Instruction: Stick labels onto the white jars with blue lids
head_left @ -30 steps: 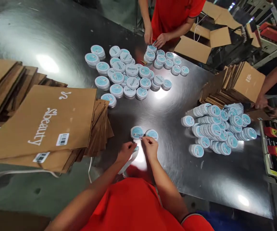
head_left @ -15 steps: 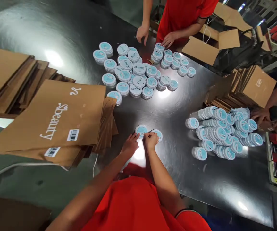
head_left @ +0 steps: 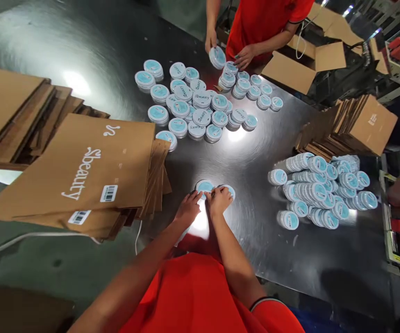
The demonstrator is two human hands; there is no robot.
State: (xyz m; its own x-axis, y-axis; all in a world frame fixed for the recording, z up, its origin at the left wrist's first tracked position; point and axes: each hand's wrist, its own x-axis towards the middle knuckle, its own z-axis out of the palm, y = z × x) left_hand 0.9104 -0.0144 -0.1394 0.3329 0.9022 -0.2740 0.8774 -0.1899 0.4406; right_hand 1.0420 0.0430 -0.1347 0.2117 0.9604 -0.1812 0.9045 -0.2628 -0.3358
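On the metal table (head_left: 252, 240) right in front of you, the blue-labelled tin (head_left: 204, 185) lies face up. Your left hand (head_left: 189, 209) has its fingers extended, with the tips at the tin's near edge; your right hand (head_left: 221, 201) is curled at its right side, and you cannot tell whether the fingers pinch anything. That same hand partly covers a second tin (head_left: 232, 190) just beside the first. Beyond are clustered tins (head_left: 202, 98), with flattened cartons (head_left: 116, 162) to your left and rows of tins (head_left: 313, 192) to your right. Across from you, a co-worker's hand (head_left: 211, 40) holds up another tin (head_left: 217, 57).
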